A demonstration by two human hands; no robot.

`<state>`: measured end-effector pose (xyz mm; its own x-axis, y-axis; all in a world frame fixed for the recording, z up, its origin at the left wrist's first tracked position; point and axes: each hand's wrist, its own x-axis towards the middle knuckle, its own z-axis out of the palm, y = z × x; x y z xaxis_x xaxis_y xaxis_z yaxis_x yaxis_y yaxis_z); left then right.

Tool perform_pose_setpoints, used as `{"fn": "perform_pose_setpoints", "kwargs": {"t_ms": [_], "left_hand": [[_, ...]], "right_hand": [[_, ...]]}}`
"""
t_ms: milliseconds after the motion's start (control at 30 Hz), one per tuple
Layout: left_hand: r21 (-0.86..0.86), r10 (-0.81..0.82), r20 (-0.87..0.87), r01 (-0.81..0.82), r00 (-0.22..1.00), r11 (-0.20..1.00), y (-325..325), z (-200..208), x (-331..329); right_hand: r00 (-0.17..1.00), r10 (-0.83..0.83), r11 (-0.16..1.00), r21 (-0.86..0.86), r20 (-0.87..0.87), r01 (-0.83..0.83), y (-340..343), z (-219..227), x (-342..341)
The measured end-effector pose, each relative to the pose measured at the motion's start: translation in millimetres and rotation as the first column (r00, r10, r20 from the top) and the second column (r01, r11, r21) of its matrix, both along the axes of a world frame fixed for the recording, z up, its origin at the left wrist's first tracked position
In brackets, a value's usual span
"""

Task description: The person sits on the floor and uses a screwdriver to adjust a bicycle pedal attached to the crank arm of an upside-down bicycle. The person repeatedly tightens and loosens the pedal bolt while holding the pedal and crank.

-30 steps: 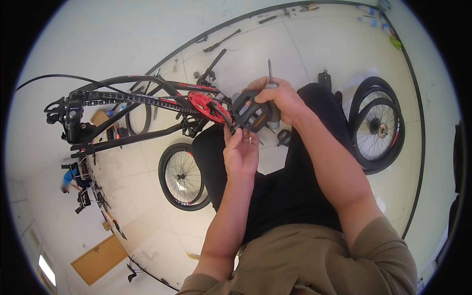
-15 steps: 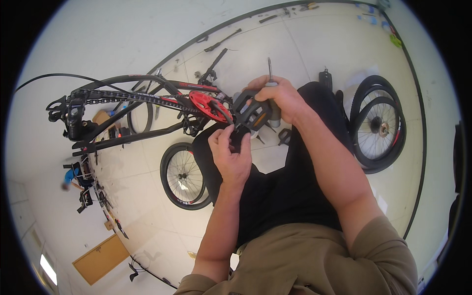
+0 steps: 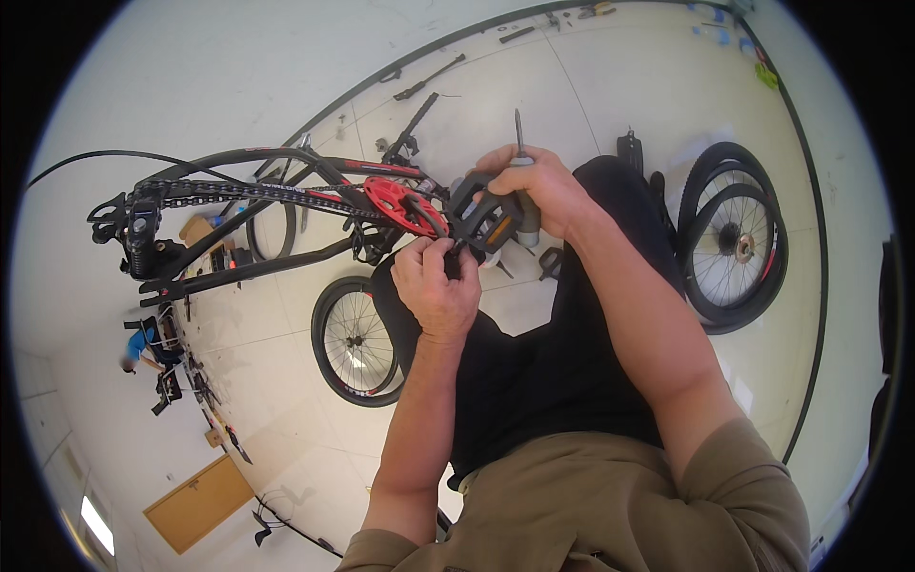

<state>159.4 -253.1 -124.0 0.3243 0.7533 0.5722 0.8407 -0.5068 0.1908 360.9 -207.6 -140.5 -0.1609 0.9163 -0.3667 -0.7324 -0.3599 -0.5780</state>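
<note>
A black bicycle pedal (image 3: 474,226) with an orange reflector sits beside the red chainring (image 3: 389,202) of a black and red bike frame (image 3: 250,263). My left hand (image 3: 437,291) is closed, its fingertips pinching at the axle end of the pedal by the crank arm (image 3: 426,217); the fingers hide the exact contact. My right hand (image 3: 548,194) is closed around a screwdriver (image 3: 527,212) with a grey handle, its shaft pointing away from me. The thumb and fingers of that hand also rest against the pedal's far side.
A bike wheel (image 3: 352,341) lies beyond my left knee, and stacked wheels (image 3: 732,243) lie to the right. Another pedal (image 3: 551,263) is on the floor between my legs. A seatpost-like black bar (image 3: 431,78) lies ahead. At far left, a person in blue (image 3: 141,345) is bent over.
My left hand has shifted slightly up and left, its fingers curling closer around the pedal's axle end. The right hand, screwdriver and pedal have barely moved.
</note>
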Motion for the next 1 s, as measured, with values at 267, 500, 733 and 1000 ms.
{"fn": "perform_pose_setpoints", "kwargs": {"t_ms": [267,500,733,1000], "left_hand": [[0.021,-0.042,0.026,0.041,0.999,0.999,3,-3,-7],[-0.024,-0.134,0.032,0.134,0.991,0.991,11,3,-11],[-0.257,-0.105,0.155,0.143,0.982,0.956,13,11,-17],[-0.367,-0.047,0.15,0.099,0.988,0.925,8,14,-18]], "right_hand": [[1.0,0.01,1.0,0.008,-0.008,-0.01,1,-2,-2],[1.0,0.02,1.0,0.011,-0.01,-0.02,0,0,0],[0.999,0.045,0.997,0.059,-0.02,-0.044,-1,4,1],[0.996,0.066,0.993,0.097,-0.066,-0.059,-1,8,5]]}}
